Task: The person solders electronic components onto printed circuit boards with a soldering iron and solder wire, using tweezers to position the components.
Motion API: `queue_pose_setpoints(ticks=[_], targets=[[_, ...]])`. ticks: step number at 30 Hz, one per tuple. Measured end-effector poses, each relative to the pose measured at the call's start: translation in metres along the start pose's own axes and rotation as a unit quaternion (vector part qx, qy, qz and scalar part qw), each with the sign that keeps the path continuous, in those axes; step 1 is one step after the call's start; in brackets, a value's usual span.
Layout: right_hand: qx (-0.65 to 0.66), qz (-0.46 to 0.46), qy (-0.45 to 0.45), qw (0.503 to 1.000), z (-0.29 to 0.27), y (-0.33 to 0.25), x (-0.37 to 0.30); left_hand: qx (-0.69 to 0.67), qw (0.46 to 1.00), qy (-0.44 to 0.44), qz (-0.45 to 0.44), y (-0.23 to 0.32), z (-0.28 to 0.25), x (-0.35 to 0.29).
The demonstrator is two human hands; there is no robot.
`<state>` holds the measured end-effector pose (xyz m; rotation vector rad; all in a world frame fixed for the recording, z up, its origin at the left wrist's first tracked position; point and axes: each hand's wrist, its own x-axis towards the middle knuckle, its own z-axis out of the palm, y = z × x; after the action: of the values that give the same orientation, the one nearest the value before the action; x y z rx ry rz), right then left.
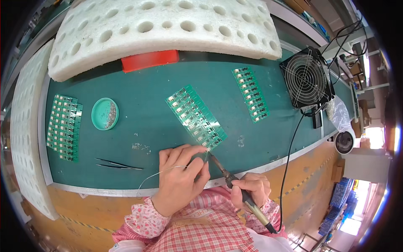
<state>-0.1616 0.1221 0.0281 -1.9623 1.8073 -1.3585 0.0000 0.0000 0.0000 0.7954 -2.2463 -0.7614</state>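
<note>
Your right hand is clamped on the dark-handled soldering iron; your left hand pinches thin silvery solder wire, at the green panelled circuit board's five o'clock corner.

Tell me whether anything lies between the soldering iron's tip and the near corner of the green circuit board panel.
Nothing visible does. The soldering iron in the right hand reaches the circuit board panel at its near corner, beside the left hand fingertips and thin solder wire.
</note>
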Motion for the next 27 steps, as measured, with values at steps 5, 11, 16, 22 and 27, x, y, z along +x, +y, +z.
queue_pose_setpoints(ticks=[5, 11, 16, 22, 27], targets=[[0.000, -0.008, -0.008, 1.000, -0.001, 0.000, 0.002, -0.010, 1.000, 0.003, -0.004, 0.002, 0.001, 0.000], [-0.022, -0.011, -0.002, 1.000, 0.003, -0.005, 0.002, -0.003, 1.000, 0.001, -0.004, 0.002, 0.002, 0.001], [-0.062, -0.049, 0.009, 0.997, 0.011, -0.008, 0.000, -0.001, 1.000, 0.000, -0.001, 0.002, 0.002, 0.001], [-0.090, -0.045, 0.014, 0.995, 0.012, -0.014, -0.001, -0.012, 1.000, 0.002, -0.004, 0.001, 0.000, -0.001], [-0.077, -0.018, 0.031, 0.996, 0.006, -0.014, -0.001, -0.008, 1.000, 0.003, -0.006, 0.000, 0.000, -0.001]])
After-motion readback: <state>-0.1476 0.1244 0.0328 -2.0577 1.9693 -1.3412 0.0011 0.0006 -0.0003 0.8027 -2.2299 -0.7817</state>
